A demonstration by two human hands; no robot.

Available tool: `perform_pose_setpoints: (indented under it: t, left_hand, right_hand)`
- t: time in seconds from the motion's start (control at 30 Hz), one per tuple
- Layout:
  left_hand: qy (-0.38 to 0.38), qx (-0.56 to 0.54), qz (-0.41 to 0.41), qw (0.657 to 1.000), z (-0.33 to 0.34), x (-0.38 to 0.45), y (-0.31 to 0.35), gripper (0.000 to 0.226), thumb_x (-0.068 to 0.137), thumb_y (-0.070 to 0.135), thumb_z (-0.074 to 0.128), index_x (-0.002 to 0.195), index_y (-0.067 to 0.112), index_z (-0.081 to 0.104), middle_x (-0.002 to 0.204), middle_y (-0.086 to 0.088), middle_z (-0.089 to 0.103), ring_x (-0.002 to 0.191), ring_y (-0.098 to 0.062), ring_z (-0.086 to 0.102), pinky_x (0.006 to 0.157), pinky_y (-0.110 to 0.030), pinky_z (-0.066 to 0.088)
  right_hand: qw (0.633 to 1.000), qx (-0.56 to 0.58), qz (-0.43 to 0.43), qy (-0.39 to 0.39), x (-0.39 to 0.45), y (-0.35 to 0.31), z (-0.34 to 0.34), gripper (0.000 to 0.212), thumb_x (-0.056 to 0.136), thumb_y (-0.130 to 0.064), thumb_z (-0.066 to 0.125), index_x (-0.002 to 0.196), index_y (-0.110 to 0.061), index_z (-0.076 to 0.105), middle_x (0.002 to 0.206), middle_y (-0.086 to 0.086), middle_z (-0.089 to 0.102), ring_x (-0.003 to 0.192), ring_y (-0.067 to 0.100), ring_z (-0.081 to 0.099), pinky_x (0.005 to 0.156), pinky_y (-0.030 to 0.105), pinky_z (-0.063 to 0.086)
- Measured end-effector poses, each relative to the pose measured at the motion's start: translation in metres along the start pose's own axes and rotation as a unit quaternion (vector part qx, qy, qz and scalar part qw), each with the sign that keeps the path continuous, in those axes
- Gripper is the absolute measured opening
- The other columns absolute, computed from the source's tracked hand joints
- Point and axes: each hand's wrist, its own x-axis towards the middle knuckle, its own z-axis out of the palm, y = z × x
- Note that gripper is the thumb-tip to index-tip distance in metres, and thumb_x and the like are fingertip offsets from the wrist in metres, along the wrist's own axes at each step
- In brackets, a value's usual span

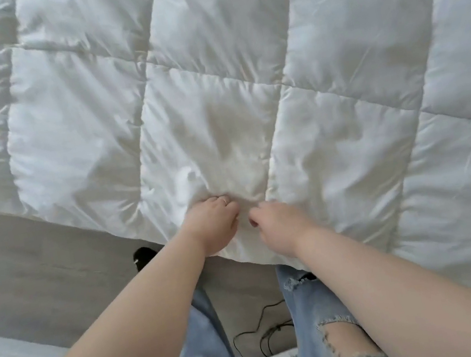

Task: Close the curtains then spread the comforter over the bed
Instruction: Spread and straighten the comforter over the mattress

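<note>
- Left hand [215, 224] and right hand [280, 227] both grip the white comforter's [214, 103] near edge, side by side.
- The comforter stretches far, away from both hands.

Black cable [256, 330] (looped) on grey floor [21, 254]

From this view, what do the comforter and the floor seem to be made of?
Comforter: white woven fabic with a slight sheen, probably polyester or cotton, padded; stitched seams form puffy squares. Floor: grey wood-look planks, maybe laminate; faint grain shows.
</note>
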Motion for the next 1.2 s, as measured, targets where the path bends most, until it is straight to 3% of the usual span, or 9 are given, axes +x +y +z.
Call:
perform_pose_setpoints:
  t: [0.1,0.23,0.37,0.53,0.63,0.9,1.0,1.1,1.2]
  left_hand:
    - [0.087,0.016,0.018,0.996,-0.013,-0.007,-0.058,0.026,0.093,0.029,0.048,0.113,0.018,0.06,0.119,-0.007,0.058,0.111,-0.029,0.055,0.088,-0.038,0.045]
    - [0.074,0.041,-0.083,0.993,-0.028,-0.043,-0.165,0.04,0.092,0.031,0.047,0.131,0.02,0.049,0.146,-0.006,0.037,0.137,-0.028,0.032,0.107,-0.04,0.034]
    - [0.031,0.051,-0.156,0.986,-0.026,-0.11,-0.284,0.059,0.085,0.018,0.045,0.142,0.027,0.037,0.156,-0.007,0.025,0.143,-0.03,0.021,0.115,-0.046,0.024]
    - [-0.073,0.042,-0.271,0.959,-0.021,-0.199,-0.415,0.056,0.087,0.021,0.048,0.141,0.023,0.036,0.155,-0.011,0.026,0.141,-0.031,0.026,0.111,-0.043,0.029]
    - [-0.087,0.03,-0.322,0.942,-0.02,-0.237,-0.475,0.051,0.084,0.015,0.046,0.135,0.021,0.042,0.148,-0.008,0.032,0.133,-0.029,0.032,0.104,-0.039,0.035]
    - [0.059,-0.156,-0.408,0.898,-0.033,-0.248,-0.612,0.04,0.094,0.019,0.04,0.134,0.014,0.036,0.152,-0.009,0.021,0.131,-0.031,0.031,0.084,-0.041,0.038]
    - [0.111,-0.257,-0.439,0.854,-0.042,-0.237,-0.668,0.049,0.097,0.02,0.04,0.143,0.01,0.027,0.152,-0.014,0.021,0.136,-0.034,0.029,0.091,-0.043,0.038]
    - [0.088,-0.369,-0.469,0.798,-0.056,-0.229,-0.711,0.066,0.094,0.031,0.051,0.149,0.012,0.02,0.146,-0.016,0.037,0.133,-0.037,0.038,0.1,-0.043,0.039]
    - [0.036,-0.414,-0.411,0.811,-0.062,-0.225,-0.739,0.027,0.09,0.031,0.06,0.11,0.015,0.052,0.105,-0.005,0.059,0.105,-0.031,0.055,0.076,-0.033,0.041]
  right_hand:
    - [0.996,-0.008,-0.029,0.08,0.04,-0.054,-0.023,0.025,0.093,-0.015,0.046,0.116,-0.014,0.056,0.119,0.01,0.049,0.112,0.031,0.049,0.085,0.04,0.043]
    - [0.991,-0.033,0.002,0.129,0.112,-0.149,-0.034,0.051,0.093,-0.019,0.049,0.143,-0.021,0.043,0.146,0.008,0.037,0.128,0.031,0.041,0.101,0.042,0.042]
    - [0.991,0.005,0.071,0.11,0.18,-0.251,-0.022,0.068,0.092,-0.02,0.052,0.153,-0.035,0.027,0.16,0.008,0.017,0.142,0.032,0.024,0.113,0.042,0.034]
    - [0.984,0.017,0.152,0.09,0.231,-0.356,-0.019,0.068,0.09,-0.016,0.047,0.152,-0.037,0.027,0.157,0.01,0.015,0.134,0.035,0.026,0.106,0.04,0.037]
    - [0.985,0.002,0.153,0.078,0.254,-0.397,-0.022,0.069,0.087,-0.013,0.045,0.15,-0.036,0.028,0.151,0.011,0.022,0.128,0.034,0.031,0.098,0.039,0.041]
    - [0.995,-0.053,-0.004,0.085,0.354,-0.513,-0.031,0.062,0.088,-0.027,0.053,0.147,-0.026,0.034,0.135,0.01,0.036,0.124,0.03,0.037,0.101,0.04,0.042]
    - [0.984,-0.137,-0.059,0.093,0.401,-0.561,-0.03,0.06,0.085,-0.046,0.058,0.136,-0.021,0.038,0.126,0.009,0.04,0.117,0.03,0.042,0.092,0.041,0.044]
    - [0.981,-0.178,-0.046,0.064,0.436,-0.601,-0.03,0.07,0.077,-0.056,0.067,0.128,-0.019,0.038,0.125,0.009,0.042,0.117,0.03,0.044,0.089,0.042,0.043]
    - [0.975,-0.221,-0.012,0.02,0.459,-0.629,-0.037,0.055,0.083,-0.045,0.066,0.126,-0.018,0.045,0.129,0.011,0.049,0.119,0.031,0.05,0.089,0.042,0.045]
